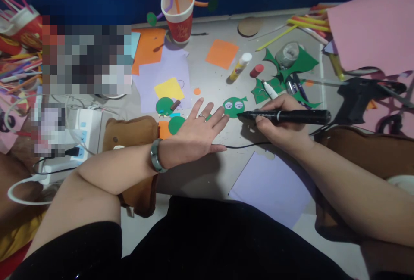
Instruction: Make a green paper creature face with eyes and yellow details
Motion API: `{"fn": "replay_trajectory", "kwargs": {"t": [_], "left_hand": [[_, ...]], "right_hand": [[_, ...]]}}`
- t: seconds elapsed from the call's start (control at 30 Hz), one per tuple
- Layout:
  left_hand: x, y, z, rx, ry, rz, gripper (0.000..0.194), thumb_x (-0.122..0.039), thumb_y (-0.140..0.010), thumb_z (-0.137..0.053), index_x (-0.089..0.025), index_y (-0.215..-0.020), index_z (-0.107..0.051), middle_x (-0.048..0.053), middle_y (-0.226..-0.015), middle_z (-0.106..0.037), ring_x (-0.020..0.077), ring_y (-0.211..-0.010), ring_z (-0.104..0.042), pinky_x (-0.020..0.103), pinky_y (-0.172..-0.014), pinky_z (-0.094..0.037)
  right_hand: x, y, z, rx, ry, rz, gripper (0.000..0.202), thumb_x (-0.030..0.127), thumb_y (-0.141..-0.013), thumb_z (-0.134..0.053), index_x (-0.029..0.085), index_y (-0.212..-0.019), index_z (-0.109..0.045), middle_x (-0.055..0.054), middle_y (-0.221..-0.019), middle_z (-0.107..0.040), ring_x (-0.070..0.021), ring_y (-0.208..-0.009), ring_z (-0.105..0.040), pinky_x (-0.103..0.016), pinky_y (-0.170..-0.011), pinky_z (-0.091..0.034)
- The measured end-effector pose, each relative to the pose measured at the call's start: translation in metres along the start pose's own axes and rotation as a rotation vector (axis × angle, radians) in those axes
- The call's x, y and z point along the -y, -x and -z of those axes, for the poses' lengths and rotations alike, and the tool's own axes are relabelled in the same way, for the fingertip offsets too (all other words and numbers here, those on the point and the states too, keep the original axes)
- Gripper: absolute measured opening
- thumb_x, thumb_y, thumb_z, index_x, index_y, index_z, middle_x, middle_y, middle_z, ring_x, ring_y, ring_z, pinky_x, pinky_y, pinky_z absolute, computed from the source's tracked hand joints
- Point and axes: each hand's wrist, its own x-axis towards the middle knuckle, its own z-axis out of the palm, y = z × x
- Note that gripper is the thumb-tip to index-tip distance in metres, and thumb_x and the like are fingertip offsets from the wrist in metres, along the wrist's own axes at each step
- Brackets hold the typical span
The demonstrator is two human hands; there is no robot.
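My right hand point(284, 127) grips a black marker point(300, 117); its tip points left, at the lower right edge of a green paper cutout point(234, 107) with two drawn eyes. Fingers spread, my left hand point(202, 131) lies just left of that cutout, fingertips near its edge, holding nothing. It wears a ring and a dark bracelet point(158, 155). Beside it are green paper circles point(176, 125) and an orange piece point(164, 129). A white-bodied marker point(269, 89) lies behind my right hand, its lower end partly hidden.
Behind stand a paper cup point(180, 26) and a glue stick point(241, 66). A glue gun point(357, 99) and pink paper point(375, 26) are at right. Purple paper point(273, 189) lies in front. A power strip point(86, 138) sits at left; a black cable point(242, 146) crosses the table.
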Motion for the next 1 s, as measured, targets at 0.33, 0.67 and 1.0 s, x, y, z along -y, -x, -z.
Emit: {"fn": "replay_trajectory", "kwargs": {"t": [0.33, 0.67, 1.0], "left_hand": [[-0.001, 0.000, 0.004, 0.026, 0.010, 0.006, 0.078, -0.061, -0.108, -0.048, -0.009, -0.166, -0.041, 0.024, -0.172, -0.042, 0.0447, -0.159, -0.039, 0.069, -0.131, -0.020], [0.000, -0.001, 0.008, 0.074, 0.020, 0.006, 0.079, -0.061, -0.109, -0.047, -0.009, -0.168, -0.038, 0.024, -0.174, -0.039, 0.0449, -0.161, -0.036, 0.069, -0.132, -0.017], [-0.001, 0.003, -0.006, -0.049, -0.005, -0.004, 0.082, -0.066, -0.107, -0.046, -0.008, -0.165, -0.041, 0.025, -0.170, -0.043, 0.0443, -0.159, -0.040, 0.068, -0.132, -0.019]], "right_hand": [[0.003, -0.002, 0.000, -0.014, 0.012, -0.036, 0.012, 0.026, -0.074, -0.069, 0.025, -0.078, -0.057, 0.003, -0.070, -0.062, -0.0146, -0.058, -0.056, -0.031, -0.054, -0.044], [-0.004, 0.001, -0.001, -0.081, -0.024, -0.039, 0.013, 0.027, -0.077, -0.067, 0.027, -0.079, -0.054, 0.003, -0.072, -0.062, -0.0170, -0.062, -0.060, -0.034, -0.059, -0.048], [-0.003, 0.010, 0.001, -0.055, 0.037, -0.056, 0.024, 0.039, -0.072, -0.072, 0.028, -0.082, -0.054, 0.000, -0.073, -0.068, -0.0205, -0.058, -0.065, -0.037, -0.056, -0.052]]}}
